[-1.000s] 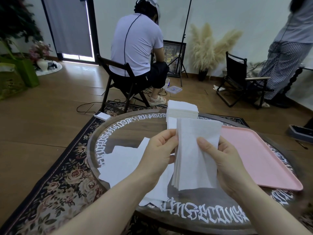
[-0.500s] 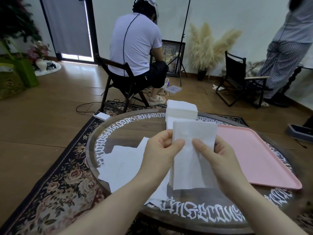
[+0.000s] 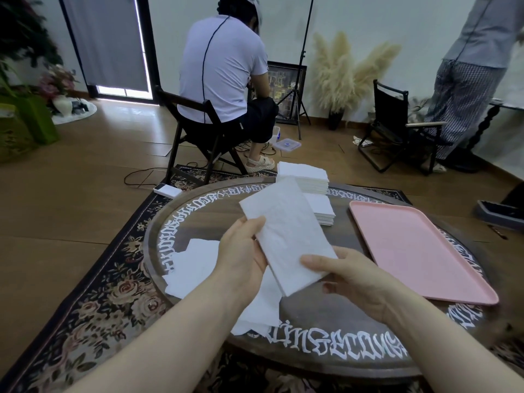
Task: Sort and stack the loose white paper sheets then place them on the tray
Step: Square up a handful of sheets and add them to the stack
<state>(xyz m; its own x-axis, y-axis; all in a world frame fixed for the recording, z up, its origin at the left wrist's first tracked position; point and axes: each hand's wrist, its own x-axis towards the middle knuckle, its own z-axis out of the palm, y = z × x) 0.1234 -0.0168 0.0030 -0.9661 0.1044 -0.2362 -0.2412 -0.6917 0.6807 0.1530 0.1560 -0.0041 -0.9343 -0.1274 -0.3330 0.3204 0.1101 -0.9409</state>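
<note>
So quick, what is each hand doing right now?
Left hand: grips the paper bundle at its left edge.
Right hand: holds the same bundle's near end.

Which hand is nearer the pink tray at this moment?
The right. The right hand grips the sheet bundle just beside the pink tray; the left hand holds the bundle's far side, further away.

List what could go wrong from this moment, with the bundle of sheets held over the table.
1. The held bundle is tilted and pinched only at its near end by the left hand and right hand; its far sheets could fan out or slip.
2. The loose sheets overhang the table edge and might slide off.
3. The pink tray holds nothing, while two stacks sit beside it; they may get left behind.
</note>
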